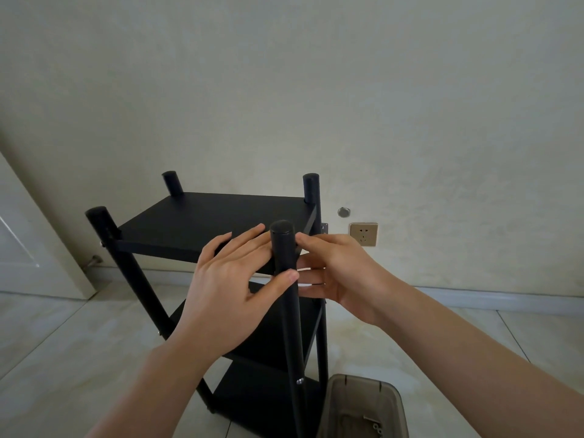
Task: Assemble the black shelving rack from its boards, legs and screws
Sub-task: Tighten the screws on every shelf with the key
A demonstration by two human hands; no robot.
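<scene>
The black shelving rack (221, 222) stands upright at the centre of the frame on the tiled floor (63, 358), its long axis vertical, four legs pointing up past the top board (189, 226). The left hand (234, 279) lies with straight fingers on that board, its thumb pressing the near right leg (286, 279). The right hand (338, 270), fingers relaxed, touches the same leg from the right. At lower right sits a brown plastic bin (363, 406).

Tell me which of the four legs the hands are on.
The near right leg, closest to the camera: the left hand and right hand touch it; the other three stand untouched.
</scene>
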